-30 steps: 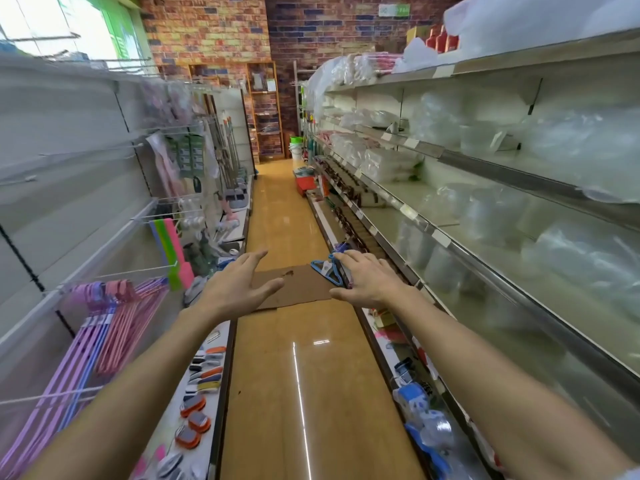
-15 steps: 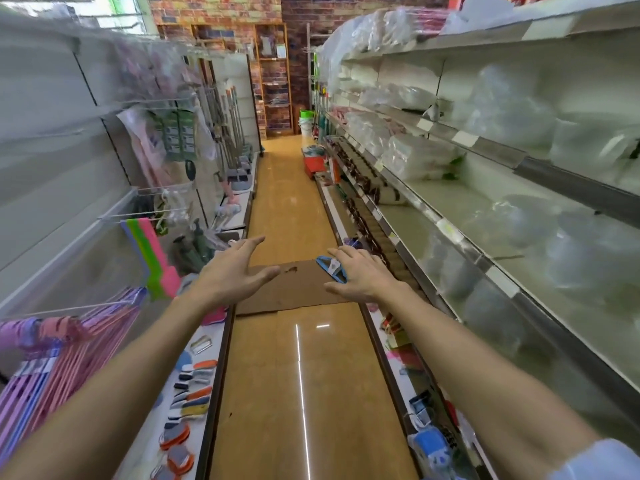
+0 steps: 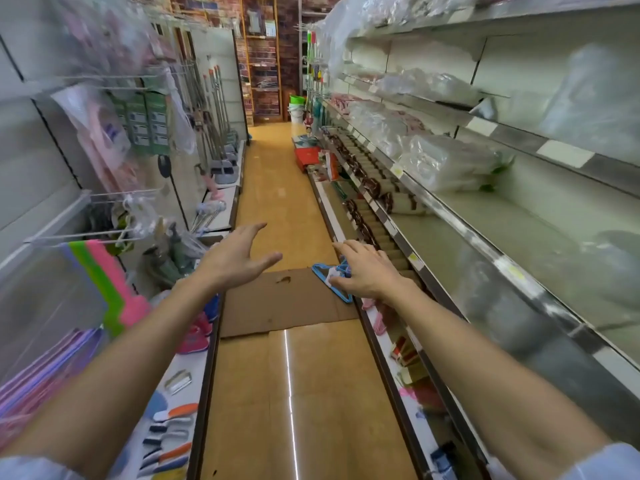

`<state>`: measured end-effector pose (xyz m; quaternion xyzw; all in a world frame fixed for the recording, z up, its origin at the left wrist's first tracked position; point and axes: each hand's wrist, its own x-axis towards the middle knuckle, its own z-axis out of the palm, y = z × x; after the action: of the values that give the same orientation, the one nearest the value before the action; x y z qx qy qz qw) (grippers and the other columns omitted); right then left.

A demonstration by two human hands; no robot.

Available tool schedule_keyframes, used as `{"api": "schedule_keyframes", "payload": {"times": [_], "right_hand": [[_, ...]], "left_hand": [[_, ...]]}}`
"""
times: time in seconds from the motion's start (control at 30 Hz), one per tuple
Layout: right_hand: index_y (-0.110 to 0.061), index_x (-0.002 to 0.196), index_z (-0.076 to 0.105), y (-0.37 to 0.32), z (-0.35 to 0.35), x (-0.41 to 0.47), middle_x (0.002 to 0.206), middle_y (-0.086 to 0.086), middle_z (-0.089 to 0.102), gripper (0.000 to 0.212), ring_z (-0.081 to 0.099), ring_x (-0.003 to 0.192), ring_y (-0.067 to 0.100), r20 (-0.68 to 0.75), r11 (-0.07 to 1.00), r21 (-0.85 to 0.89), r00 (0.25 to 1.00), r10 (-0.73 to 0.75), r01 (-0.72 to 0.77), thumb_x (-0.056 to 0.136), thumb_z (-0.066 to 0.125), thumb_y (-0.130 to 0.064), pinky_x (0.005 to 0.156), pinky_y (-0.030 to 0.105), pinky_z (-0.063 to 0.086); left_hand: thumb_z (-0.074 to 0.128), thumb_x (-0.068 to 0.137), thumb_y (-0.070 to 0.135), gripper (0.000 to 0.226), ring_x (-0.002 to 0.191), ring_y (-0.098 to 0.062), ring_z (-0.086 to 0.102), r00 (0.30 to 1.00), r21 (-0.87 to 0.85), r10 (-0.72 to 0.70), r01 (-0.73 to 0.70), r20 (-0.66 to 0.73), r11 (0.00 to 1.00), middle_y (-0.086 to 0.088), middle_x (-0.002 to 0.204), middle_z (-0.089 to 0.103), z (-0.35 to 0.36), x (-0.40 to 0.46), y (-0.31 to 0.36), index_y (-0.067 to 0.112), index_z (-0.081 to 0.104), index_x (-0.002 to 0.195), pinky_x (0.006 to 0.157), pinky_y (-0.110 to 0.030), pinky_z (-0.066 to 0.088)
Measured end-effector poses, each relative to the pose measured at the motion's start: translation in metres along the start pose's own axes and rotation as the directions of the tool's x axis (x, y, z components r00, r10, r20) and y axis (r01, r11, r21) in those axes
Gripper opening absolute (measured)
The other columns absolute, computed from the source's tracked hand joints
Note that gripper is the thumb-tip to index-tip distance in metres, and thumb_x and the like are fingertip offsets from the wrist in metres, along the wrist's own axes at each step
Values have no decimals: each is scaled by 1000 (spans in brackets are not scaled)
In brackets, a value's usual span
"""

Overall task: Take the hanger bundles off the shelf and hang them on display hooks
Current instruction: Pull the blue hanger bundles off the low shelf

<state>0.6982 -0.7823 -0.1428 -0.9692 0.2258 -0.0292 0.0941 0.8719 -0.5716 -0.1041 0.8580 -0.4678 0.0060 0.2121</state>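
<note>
On the far left, bare display hooks point(image 3: 114, 233) stick out from the wall panel, with pink hangers point(image 3: 38, 368) already hung below them. The left hand point(image 3: 239, 258) is spread wide, palm toward the aisle, holding nothing and hovering over the edge of a flat sheet of cardboard point(image 3: 287, 299) on the floor. To the right, the blue hanger bundle point(image 3: 330, 278) sits partly under the right hand point(image 3: 367, 271), whose fingers curl over its near end; the grip looks loose, and whether it has closed fully cannot be told. The bundle's long side runs slanting from upper left down to lower right, at the lip of the bottom shelf point(image 3: 377, 327). The right hand is plainly the nearer one. The hooks lie across the aisle, well apart from the bundle, so the carry would likely swing leftward, past the open left hand.
</note>
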Motion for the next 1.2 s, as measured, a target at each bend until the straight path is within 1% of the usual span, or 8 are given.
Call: {"api": "schedule_keyframes", "payload": {"times": [0.13, 0.27, 0.4, 0.53, 0.7, 0.83, 1.03, 1.2], "right_hand": [[-29, 156, 20, 10, -10, 78, 162, -2, 24, 82, 28, 145, 30, -23, 998, -14, 998, 60, -60, 90, 54, -63, 115, 53, 24], [-28, 156, 20, 24, -16, 142, 162, -2, 24, 83, 28, 145, 30, -32, 996, 2, 995, 94, -94, 89, 54, -63, 116, 52, 26], [-28, 156, 20, 42, -12, 203, 161, -2, 25, 81, 29, 144, 30, -35, 993, 11, 993, 116, -116, 90, 56, -60, 115, 51, 28], [-26, 156, 22, 64, -2, 267, 160, -1, 27, 80, 30, 143, 31, -17, 992, 21, 992, 121, -121, 90, 56, -58, 115, 52, 27], [-27, 155, 22, 100, 5, 362, 161, 0, 27, 79, 31, 144, 31, 13, 995, 32, 995, 96, -97, 91, 56, -58, 118, 56, 22], [-25, 155, 23, 124, 1, 435, 160, 0, 28, 79, 31, 144, 30, 44, 997, 39, 996, 72, -74, 91, 57, -57, 114, 53, 28], [-25, 156, 23, 150, 5, 519, 161, 3, 28, 78, 31, 143, 32, 90, 998, 46, 995, 49, -53, 92, 56, -56, 115, 52, 27], [-25, 156, 23, 167, 14, 575, 160, 2, 29, 78, 32, 143, 32, 115, 997, 50, 992, 56, -62, 93, 55, -57, 113, 53, 27]], "left_hand": [[57, 88, 63, 83, 138, -24, 44, 999, 21, 36, -36, 0, 999, -5, 156, 39, -7, 87, -35, 20, 27, 154, 108, -47, 42], [57, 90, 60, 80, 140, -23, 41, 999, 18, 50, -50, 17, 999, -4, 156, 38, -4, 158, -58, 20, 27, 154, 110, -45, 40], [58, 89, 60, 79, 138, -23, 43, 998, -13, 62, -62, 14, 998, -4, 154, 41, 12, 220, -78, 21, 30, 152, 109, -47, 42], [58, 90, 57, 77, 137, -23, 44, 998, 1, 61, -61, 27, 998, -6, 152, 43, 37, 282, -98, 19, 32, 152, 109, -45, 41], [57, 91, 57, 76, 137, -23, 44, 999, 0, 25, -25, 43, 1000, -6, 152, 43, 63, 367, -124, 20, 31, 152, 108, -46, 42], [58, 89, 59, 77, 135, -22, 46, 997, -26, -38, 39, 64, 999, -6, 151, 44, 74, 424, -145, 21, 32, 151, 107, -46, 44], [55, 86, 67, 81, 135, -21, 46, 990, -72, -95, 103, 108, 992, -5, 151, 44, 86, 488, -176, 22, 33, 150, 102, -48, 49], [58, 89, 58, 77, 134, -23, 47, 985, -72, -124, 133, 119, 988, -6, 153, 42, 100, 541, -194, 22, 31, 152, 105, -47, 46]]}}
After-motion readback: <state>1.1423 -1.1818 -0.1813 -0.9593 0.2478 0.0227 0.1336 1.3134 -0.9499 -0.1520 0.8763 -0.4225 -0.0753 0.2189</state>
